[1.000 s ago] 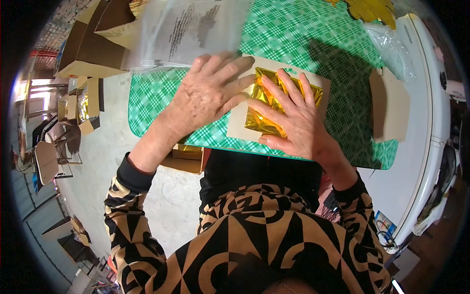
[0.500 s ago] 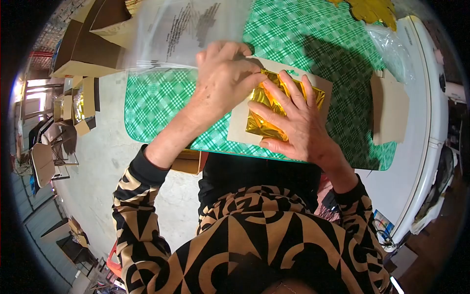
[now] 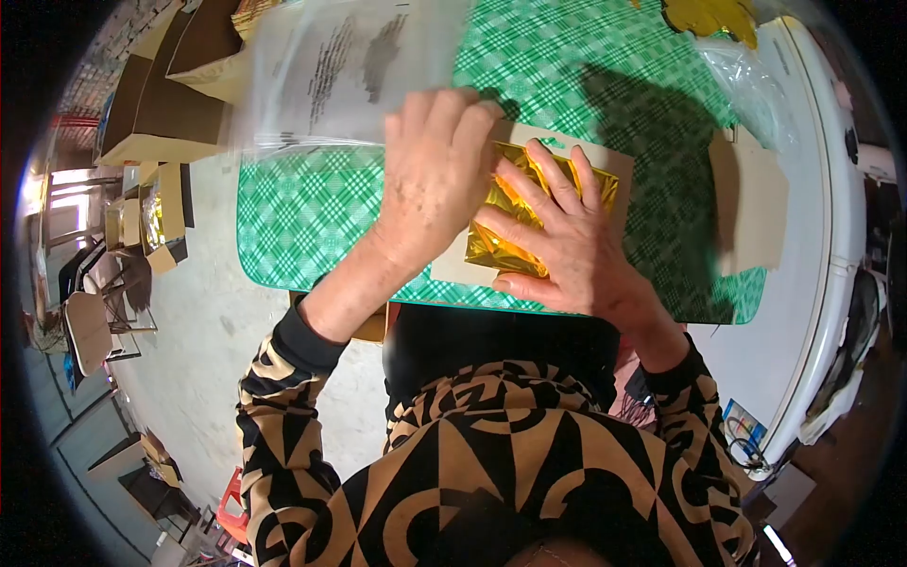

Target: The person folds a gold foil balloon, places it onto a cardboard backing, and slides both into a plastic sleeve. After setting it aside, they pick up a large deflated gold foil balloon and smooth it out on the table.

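Observation:
A square of shiny gold foil [image 3: 501, 244] lies on a flat piece of beige cardboard [image 3: 453, 266] near the front edge of the green checked table. My right hand [image 3: 572, 236] rests flat on the foil with its fingers spread. Just left of it, my left hand [image 3: 439, 156] has its fingers curled together at the upper left corner of the foil and card. What those fingers hold, if anything, is hidden. Beyond my left hand lies a stack of clear plastic bags [image 3: 321, 80] with dark print.
Open cardboard boxes [image 3: 170, 104] stand at the upper left. A folded cardboard piece [image 3: 751, 203] lies at the table's right side, below clear plastic [image 3: 746, 80] and a gold item [image 3: 713, 17]. A white appliance [image 3: 812, 236] borders the right.
My left hand has turned and shifted slightly right, its fingers now more closed over the card's corner. My right hand stays spread on the foil. The whole view has shifted slightly.

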`<action>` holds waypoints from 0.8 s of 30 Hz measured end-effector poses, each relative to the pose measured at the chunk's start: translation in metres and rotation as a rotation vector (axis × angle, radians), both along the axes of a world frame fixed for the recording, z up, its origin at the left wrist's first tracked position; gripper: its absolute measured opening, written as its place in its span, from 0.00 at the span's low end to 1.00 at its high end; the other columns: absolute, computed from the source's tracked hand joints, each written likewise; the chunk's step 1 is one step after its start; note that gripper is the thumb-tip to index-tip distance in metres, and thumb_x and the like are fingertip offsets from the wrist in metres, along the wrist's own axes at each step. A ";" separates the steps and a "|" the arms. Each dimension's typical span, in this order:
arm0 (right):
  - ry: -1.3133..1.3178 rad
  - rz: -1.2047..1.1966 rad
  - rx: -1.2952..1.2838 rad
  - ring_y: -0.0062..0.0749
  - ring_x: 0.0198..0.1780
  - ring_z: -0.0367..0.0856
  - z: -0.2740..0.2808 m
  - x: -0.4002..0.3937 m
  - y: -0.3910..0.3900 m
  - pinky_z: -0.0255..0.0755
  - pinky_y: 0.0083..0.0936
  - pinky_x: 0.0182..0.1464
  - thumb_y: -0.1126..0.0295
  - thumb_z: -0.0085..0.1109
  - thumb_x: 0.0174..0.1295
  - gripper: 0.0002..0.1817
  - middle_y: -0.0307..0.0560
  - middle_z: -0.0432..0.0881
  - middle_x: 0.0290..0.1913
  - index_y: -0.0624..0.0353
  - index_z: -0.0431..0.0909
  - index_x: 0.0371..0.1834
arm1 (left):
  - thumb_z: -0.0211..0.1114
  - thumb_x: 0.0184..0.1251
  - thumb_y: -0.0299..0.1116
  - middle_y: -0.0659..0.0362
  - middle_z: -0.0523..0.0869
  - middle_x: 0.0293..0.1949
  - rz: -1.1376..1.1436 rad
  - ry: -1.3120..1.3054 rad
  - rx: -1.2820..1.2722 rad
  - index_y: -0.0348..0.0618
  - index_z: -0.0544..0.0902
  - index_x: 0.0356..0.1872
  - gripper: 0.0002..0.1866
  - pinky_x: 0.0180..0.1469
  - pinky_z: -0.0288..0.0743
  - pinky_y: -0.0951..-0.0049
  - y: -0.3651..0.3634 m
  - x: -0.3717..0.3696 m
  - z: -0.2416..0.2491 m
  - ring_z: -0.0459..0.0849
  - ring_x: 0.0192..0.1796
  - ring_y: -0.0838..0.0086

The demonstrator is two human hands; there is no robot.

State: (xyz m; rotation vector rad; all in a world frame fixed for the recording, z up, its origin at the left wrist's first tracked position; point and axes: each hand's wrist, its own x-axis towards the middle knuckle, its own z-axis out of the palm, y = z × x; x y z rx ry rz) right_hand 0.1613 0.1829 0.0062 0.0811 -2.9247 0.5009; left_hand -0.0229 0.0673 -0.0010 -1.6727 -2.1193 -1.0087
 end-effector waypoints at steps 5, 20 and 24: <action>0.019 -0.020 -0.029 0.65 0.85 0.55 -0.012 0.003 0.000 0.39 0.73 0.83 0.42 0.75 0.58 0.40 0.58 0.68 0.79 0.50 0.81 0.71 | 0.68 0.74 0.38 0.38 0.74 0.69 -0.289 -0.520 -0.019 0.33 0.69 0.73 0.33 0.67 0.76 0.50 -0.009 0.036 0.016 0.77 0.68 0.41; -0.071 -0.006 -0.010 0.63 0.87 0.48 -0.005 0.004 0.002 0.28 0.69 0.85 0.35 0.62 0.66 0.49 0.60 0.62 0.82 0.62 0.69 0.79 | 0.57 0.82 0.56 0.23 0.55 0.80 -0.269 -0.465 -0.146 0.31 0.57 0.83 0.44 0.79 0.60 0.41 -0.009 0.046 0.000 0.62 0.78 0.26; -0.079 0.030 0.033 0.64 0.87 0.47 -0.002 0.008 0.005 0.27 0.69 0.86 0.36 0.61 0.68 0.49 0.62 0.61 0.83 0.64 0.65 0.81 | 0.54 0.84 0.54 0.25 0.56 0.81 -0.261 -0.434 -0.137 0.31 0.57 0.83 0.41 0.79 0.60 0.41 -0.007 0.047 -0.002 0.63 0.78 0.28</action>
